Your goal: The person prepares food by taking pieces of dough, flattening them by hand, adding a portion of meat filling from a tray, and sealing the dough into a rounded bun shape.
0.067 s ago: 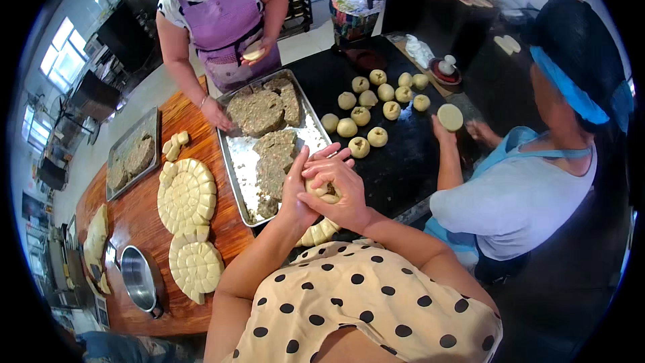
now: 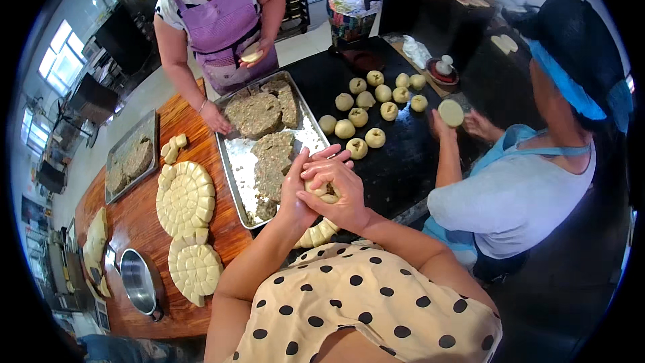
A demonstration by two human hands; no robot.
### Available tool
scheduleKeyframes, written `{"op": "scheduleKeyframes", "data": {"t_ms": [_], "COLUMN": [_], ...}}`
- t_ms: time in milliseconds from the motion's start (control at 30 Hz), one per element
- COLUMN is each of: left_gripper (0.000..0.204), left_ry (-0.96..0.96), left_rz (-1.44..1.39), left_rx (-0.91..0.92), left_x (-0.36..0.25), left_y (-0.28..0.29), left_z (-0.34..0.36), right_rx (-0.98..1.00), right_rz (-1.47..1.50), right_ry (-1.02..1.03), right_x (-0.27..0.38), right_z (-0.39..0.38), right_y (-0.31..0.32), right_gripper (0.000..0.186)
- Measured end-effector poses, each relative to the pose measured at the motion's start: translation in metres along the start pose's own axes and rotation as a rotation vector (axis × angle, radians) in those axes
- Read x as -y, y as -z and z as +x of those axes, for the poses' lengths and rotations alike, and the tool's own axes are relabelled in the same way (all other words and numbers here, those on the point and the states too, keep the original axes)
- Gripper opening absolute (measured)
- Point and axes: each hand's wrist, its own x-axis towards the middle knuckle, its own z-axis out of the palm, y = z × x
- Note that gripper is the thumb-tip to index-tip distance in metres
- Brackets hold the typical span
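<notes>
Low in front of me, both my hands are cupped together round one filled dough ball (image 2: 327, 196). My left hand (image 2: 294, 191) wraps its left side and underside. My right hand (image 2: 346, 191) curls over the top and right side, its thumb and fingers forming a ring round the opening, where dark filling shows. Much of the ball is hidden by my fingers. Just beyond my left hand lies a metal tray (image 2: 235, 181) bearing slabs of speckled filling (image 2: 252, 113). Scored dough pieces (image 2: 316, 234) lie partly hidden below my wrists.
Several filled dough balls (image 2: 358, 117) sit on the black worktop (image 2: 403, 161). On the wooden table (image 2: 228, 228) lie rounds of cut dough (image 2: 186, 196), a steel bowl (image 2: 138, 282) and another tray (image 2: 132, 154). Co-workers stand opposite and at right; the right one holds a dough disc (image 2: 450, 113).
The whole view has shifted very slightly. My hands keep the same hold on the dough ball.
</notes>
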Motion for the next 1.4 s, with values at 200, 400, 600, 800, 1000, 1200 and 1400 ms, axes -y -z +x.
{"op": "scheduleKeyframes", "data": {"t_ms": [200, 400, 600, 800, 1000, 1200, 1400], "left_gripper": [0.068, 0.045, 0.044, 0.045, 0.041, 0.049, 0.057], "left_ry": [-0.003, 0.024, -0.131, -0.165, -0.085, -0.111, -0.119], "left_rz": [-0.003, -0.109, -0.057, -0.065, -0.023, 0.062, 0.043], "left_rx": [0.1, 0.034, -0.074, -0.262, -0.301, -0.389, -0.089], "left_x": [-0.003, -0.003, 0.019, 0.021, 0.014, 0.023, 0.001], "left_y": [-0.022, -0.004, 0.003, -0.003, -0.008, -0.02, -0.019], "left_z": [-0.003, -0.008, 0.001, 0.001, -0.008, -0.016, -0.014], "right_rx": [-0.127, -0.093, -0.053, -0.026, 0.061, 0.161, -0.116], "right_rz": [0.154, 0.106, -0.14, -0.144, 0.061, -0.087, 0.221], "right_ry": [-0.036, -0.029, 0.135, 0.167, -0.109, 0.024, -0.278], "right_x": [-0.007, -0.014, -0.022, -0.033, -0.022, -0.03, -0.034], "right_z": [-0.003, 0.012, 0.005, 0.003, 0.002, -0.004, -0.001], "right_y": [0.003, 0.014, 0.003, 0.0, 0.01, 0.016, 0.006], "right_gripper": [0.021, 0.018, 0.017, 0.026, 0.054, 0.024, 0.037]}}
